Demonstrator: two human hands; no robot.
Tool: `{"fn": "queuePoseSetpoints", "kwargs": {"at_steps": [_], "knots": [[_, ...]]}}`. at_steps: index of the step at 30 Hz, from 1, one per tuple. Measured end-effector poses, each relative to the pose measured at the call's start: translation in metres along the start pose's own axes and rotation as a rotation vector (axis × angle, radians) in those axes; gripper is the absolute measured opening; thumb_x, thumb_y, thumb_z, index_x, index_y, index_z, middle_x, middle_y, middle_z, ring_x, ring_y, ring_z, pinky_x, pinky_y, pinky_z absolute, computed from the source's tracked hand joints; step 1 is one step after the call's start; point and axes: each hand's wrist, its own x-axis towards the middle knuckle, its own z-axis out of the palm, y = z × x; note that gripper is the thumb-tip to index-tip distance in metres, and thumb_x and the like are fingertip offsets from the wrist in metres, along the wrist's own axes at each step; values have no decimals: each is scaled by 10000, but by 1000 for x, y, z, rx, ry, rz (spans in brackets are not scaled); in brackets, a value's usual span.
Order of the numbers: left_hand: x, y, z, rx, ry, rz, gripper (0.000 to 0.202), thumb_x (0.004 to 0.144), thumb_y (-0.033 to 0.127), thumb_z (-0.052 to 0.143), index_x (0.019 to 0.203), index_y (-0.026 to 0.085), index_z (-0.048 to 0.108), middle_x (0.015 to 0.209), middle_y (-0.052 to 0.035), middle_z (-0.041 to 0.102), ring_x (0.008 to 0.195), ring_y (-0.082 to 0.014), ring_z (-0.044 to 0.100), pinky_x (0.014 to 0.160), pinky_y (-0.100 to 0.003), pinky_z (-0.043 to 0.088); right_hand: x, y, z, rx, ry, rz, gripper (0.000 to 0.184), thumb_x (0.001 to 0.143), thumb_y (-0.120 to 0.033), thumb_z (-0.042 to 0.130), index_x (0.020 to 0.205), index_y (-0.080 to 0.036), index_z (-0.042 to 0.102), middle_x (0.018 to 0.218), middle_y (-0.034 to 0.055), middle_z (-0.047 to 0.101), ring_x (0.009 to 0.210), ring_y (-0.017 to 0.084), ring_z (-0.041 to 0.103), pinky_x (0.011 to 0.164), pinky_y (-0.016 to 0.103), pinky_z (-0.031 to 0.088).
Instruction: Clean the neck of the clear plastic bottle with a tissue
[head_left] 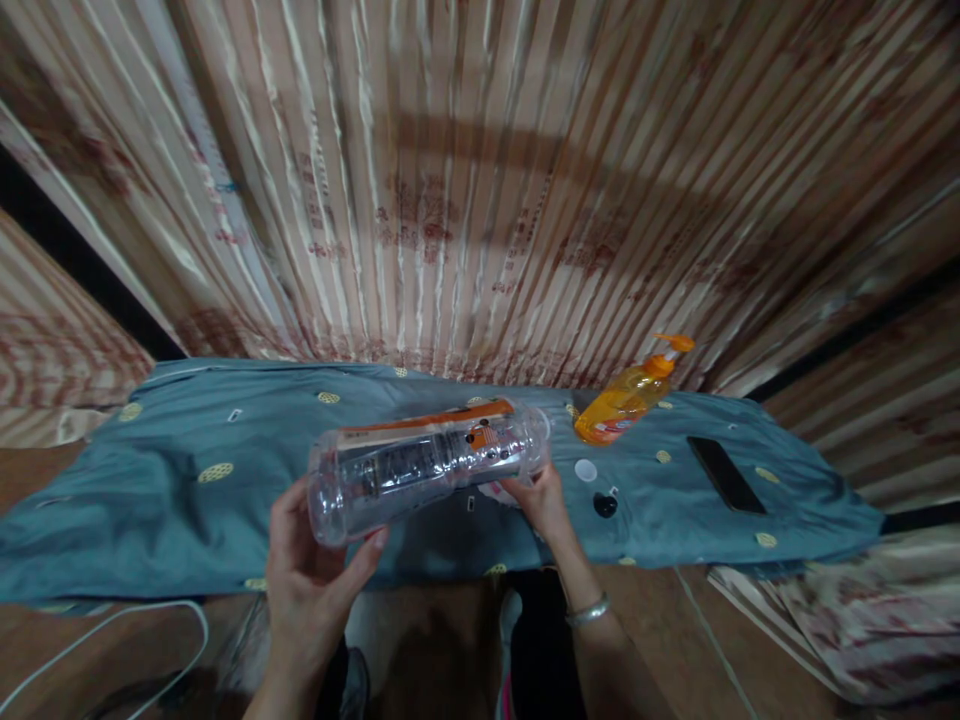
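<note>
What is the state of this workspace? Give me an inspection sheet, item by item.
Surface: blue-green dotted cloth, wrinkled, spread over a low surface.
Job's things: clear plastic bottle with an orange-and-black label, held sideways above the cloth.
Clutter: orange pump bottle, black phone, white cap, small black round object, all on the cloth to the right.
Hands: left hand cups one end of the bottle; right hand holds the other end; bracelet on that wrist.
Cables: white cable on the floor, lower left.
Surroundings: striped curtain behind.

A clear plastic bottle [427, 465] bears an orange-and-black label. The orange pump soap bottle [628, 396] lies on blue-grey cloth [180, 500] dotted yellow. The curtain [480, 180] shows beige-and-brown stripes.
</note>
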Motion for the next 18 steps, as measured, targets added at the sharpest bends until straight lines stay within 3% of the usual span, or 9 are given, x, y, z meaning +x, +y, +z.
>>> {"fn": "queuePoseSetpoints", "kwargs": {"at_steps": [3, 8, 13, 18], "knots": [[1, 2, 0, 12, 2, -1, 775, 593, 334, 1068, 1254, 293, 668, 1169, -10, 753, 1010, -198, 745, 821, -279, 654, -1, -1, 0, -1, 9, 15, 557, 593, -395, 917, 1082, -218, 717, 970, 73, 853, 860, 291, 790, 797, 412, 668], [3, 6, -2, 52, -5, 1, 831, 604, 299, 1052, 1325, 301, 638, 1278, -36, 754, 1064, -222, 769, 902, -317, 659, -1, 0, 0, 9, 8, 3, 551, 595, -384, 927, 1078, -235, 710, 995, 65, 852, 892, 293, 792, 860, 429, 665], [3, 5, -6, 132, 4, -7, 987, 569, 306, 1069, 1457, 314, 640, 1457, -82, 717, 1216, -303, 759, 965, -377, 665, 0, 4, -2, -42, 24, -5, 517, 581, -357, 938, 1032, -258, 707, 940, 47, 838, 839, 292, 771, 826, 452, 665], [2, 1, -9, 156, 4, -22, 970, 576, 349, 1076, 1462, 301, 687, 1520, -98, 711, 1357, -339, 711, 1042, -378, 639, -1, 2, -1, 26, 0, 5, 564, 580, -365, 926, 1079, -239, 695, 1018, 75, 850, 897, 303, 791, 881, 469, 660]]}}
